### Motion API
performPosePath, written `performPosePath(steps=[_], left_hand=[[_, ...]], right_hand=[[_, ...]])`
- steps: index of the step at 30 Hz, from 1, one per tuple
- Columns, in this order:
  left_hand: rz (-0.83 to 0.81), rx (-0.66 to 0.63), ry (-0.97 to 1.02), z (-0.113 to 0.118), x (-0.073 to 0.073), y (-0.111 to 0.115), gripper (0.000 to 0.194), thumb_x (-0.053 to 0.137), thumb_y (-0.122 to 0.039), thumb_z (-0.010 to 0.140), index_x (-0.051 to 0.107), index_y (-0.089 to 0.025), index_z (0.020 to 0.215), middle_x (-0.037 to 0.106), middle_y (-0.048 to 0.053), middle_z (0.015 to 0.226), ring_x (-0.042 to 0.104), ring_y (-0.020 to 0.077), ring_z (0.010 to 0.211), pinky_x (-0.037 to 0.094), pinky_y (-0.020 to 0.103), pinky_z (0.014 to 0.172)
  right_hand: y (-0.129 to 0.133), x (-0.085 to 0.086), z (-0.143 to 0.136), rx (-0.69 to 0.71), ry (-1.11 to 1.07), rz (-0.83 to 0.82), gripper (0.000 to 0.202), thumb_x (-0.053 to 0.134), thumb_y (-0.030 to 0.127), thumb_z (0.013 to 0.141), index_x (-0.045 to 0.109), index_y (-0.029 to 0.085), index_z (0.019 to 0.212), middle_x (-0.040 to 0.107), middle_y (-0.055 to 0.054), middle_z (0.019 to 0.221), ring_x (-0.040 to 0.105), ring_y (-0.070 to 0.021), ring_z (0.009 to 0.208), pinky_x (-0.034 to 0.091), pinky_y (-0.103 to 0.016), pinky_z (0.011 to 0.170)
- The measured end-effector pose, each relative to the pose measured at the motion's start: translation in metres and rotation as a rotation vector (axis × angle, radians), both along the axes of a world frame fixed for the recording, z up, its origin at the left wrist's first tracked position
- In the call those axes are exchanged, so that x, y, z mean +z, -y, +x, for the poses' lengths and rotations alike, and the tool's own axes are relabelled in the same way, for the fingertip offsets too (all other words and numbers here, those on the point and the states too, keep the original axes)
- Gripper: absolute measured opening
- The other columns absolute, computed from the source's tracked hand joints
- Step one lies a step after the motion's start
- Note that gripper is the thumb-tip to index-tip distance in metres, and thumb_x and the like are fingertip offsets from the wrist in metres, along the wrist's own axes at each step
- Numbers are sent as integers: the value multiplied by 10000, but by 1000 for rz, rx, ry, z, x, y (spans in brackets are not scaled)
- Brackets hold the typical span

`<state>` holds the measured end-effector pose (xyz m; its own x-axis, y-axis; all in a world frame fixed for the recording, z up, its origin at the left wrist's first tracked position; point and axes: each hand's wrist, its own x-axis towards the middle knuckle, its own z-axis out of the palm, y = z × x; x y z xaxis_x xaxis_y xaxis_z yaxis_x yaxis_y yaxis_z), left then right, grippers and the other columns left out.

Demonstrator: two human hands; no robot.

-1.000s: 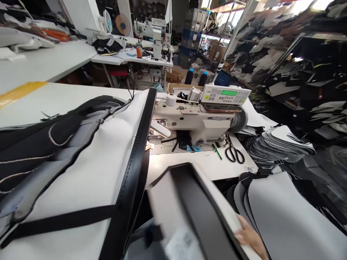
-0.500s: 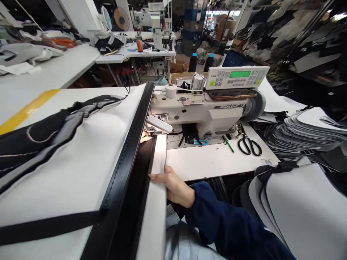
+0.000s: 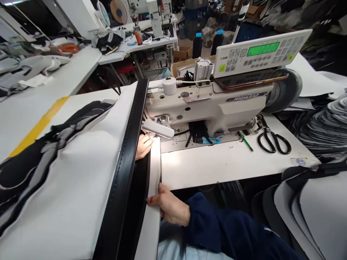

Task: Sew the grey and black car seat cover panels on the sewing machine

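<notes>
My right hand (image 3: 172, 206) pinches the edge of a long white strip (image 3: 151, 202), thumb on top and fingers beneath, just off the table's front edge. My left hand (image 3: 143, 146) is by the needle area of the sewing machine (image 3: 211, 104), its fingers bent together on the work beside the strip's far end. What those fingers hold, if anything, is hidden. A black stitched band (image 3: 121, 169) stands up left of that hand and covers its wrist. White and black sheet material (image 3: 78, 180) spreads over the left side.
Black scissors (image 3: 273, 141), a green pen (image 3: 245, 141) and a blue tool (image 3: 210, 141) lie on the white table (image 3: 200, 164). A control panel (image 3: 262, 54) tops the machine. Stacks of cut pieces (image 3: 322, 206) fill the right side. Behind stand two dark thread cones (image 3: 197, 46).
The view has shifted and tilted closer to the machine. More of my left hand shows beside the needle area. My right hand, still pinching the strip, appears lower in view.
</notes>
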<state>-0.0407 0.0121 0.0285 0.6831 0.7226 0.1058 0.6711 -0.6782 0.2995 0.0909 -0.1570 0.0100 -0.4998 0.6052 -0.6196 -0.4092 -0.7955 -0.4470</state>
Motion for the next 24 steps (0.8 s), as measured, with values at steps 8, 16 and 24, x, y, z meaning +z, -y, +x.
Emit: performPosePath(steps=[8, 16, 24], left_hand=[[50, -13, -43, -9, -57, 11, 502, 373, -404, 912, 518, -126, 1303, 509, 155, 1347, 442, 285, 1269, 351, 439, 1079], [144, -15, -220, -6, -50, 8, 529, 367, -421, 912, 506, -141, 1339, 484, 155, 1369, 441, 310, 1256, 358, 467, 1038], [167, -9, -182, -7, -53, 7, 550, 373, -438, 904, 495, -116, 1332, 551, 150, 1285, 481, 300, 1199, 387, 429, 991]], right_hand=[[3, -17, 25, 396, -108, 730, 661, 602, 679, 724, 504, 184, 1151, 636, -43, 955, 604, -189, 878, 477, -329, 797], [-67, -45, 41, 849, 814, 2033, 318, 639, 468, 833, 685, 156, 873, 701, -107, 941, 570, -239, 938, 291, -438, 991], [-65, -47, 34, 764, 973, 2321, 273, 544, 160, 843, 632, 199, 587, 650, -29, 582, 540, -190, 631, 335, -391, 731]])
